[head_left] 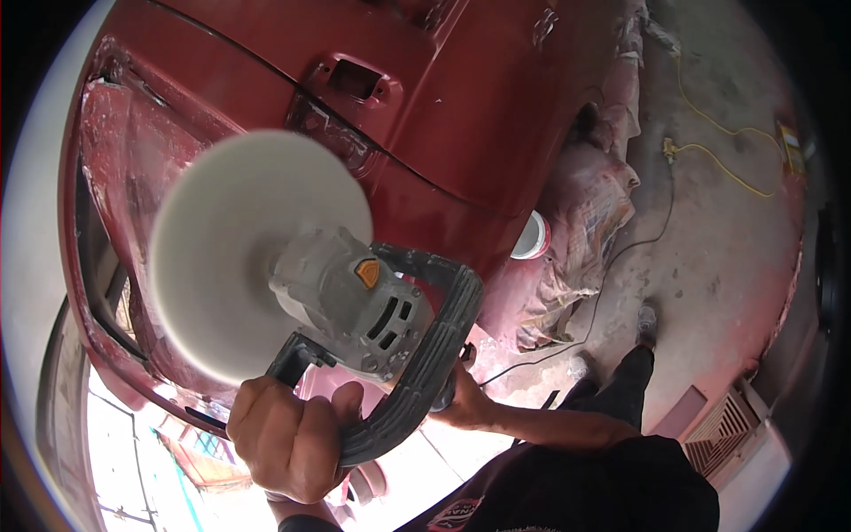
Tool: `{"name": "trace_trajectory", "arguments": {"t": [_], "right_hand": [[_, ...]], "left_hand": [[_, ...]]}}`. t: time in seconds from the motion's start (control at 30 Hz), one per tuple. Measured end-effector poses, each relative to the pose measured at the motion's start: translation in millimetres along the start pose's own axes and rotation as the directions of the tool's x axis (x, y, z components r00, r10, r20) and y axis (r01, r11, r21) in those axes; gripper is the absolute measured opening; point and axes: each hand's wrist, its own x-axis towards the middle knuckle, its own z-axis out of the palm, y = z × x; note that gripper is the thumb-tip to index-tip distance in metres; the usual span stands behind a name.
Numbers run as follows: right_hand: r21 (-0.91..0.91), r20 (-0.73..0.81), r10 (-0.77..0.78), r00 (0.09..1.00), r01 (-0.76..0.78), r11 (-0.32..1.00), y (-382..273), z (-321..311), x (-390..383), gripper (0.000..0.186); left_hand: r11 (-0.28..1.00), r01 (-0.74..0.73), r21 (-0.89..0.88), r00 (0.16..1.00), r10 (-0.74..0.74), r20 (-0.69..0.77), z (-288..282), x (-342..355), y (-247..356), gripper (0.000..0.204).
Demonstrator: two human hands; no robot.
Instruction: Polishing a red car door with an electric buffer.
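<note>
A grey power polisher (pixel 341 297) with a black loop handle (pixel 452 310) and a large round white pad (pixel 239 248) is in both my hands. The pad's surface is smeared, as if spinning. It overlaps the red car body (pixel 443 133); I cannot tell whether it touches the panel. My left hand (pixel 292 439) is wrapped round the near end of the loop handle. Farther right, my right hand (pixel 465 403) grips the rear of the polisher, its fingers partly hidden behind the loop.
A dark cord (pixel 589 328) runs across the concrete floor (pixel 709 257) to a yellow cord (pixel 722 168). Stained sheeting (pixel 576 257) hangs along the car's lower edge, beside a white bucket (pixel 532 236). My shoes (pixel 649 324) stand on the right. A slatted vent (pixel 722 434) lies beyond.
</note>
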Motion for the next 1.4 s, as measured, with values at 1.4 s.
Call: {"name": "trace_trajectory", "arguments": {"t": [1.4], "right_hand": [[-0.624, -0.229, 0.546, 0.806, -0.552, 0.553, -163.3, -166.5, -104.7, 0.114]], "left_hand": [[0.785, 0.312, -0.536, 0.883, -0.447, -0.142, 61.7, -52.3, 76.0, 0.031]]}}
